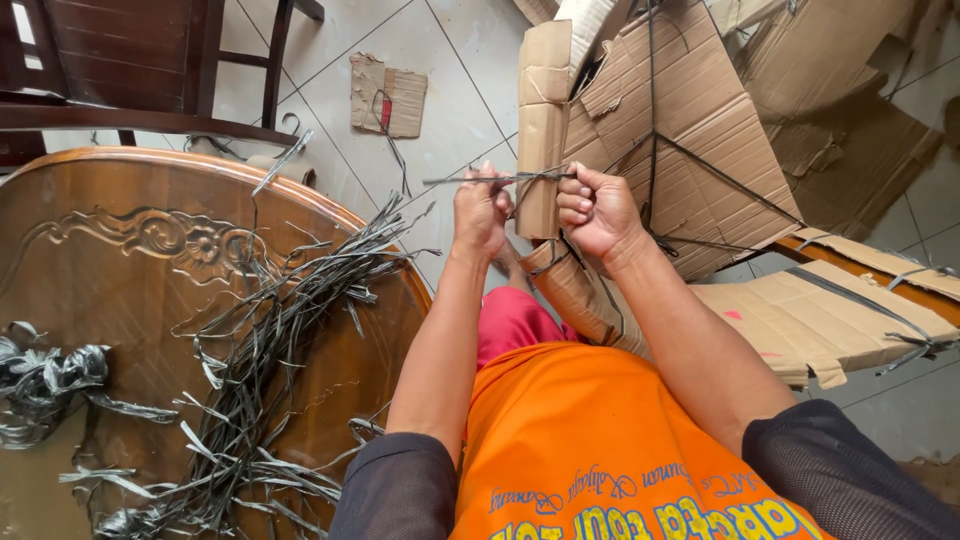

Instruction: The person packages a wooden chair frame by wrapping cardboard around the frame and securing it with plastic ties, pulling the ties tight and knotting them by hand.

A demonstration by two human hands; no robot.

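Observation:
My left hand (480,212) and my right hand (594,208) are raised in front of me, each pinching a thin dark plastic strap (520,178) that is tied around a folded strip of brown cardboard (541,130). The strap's loose end sticks out to the left of my left hand. The cardboard strip stands upright between the two hands and curves down toward my lap. Both hands have their fingers closed on the strap.
A round carved wooden table (120,260) at my left carries a heap of loose dark straps (270,340) and a crumpled bundle (40,385). Flattened cardboard boxes (700,130) bound with straps lie ahead and to the right on the tiled floor. A wooden chair (130,60) stands at far left.

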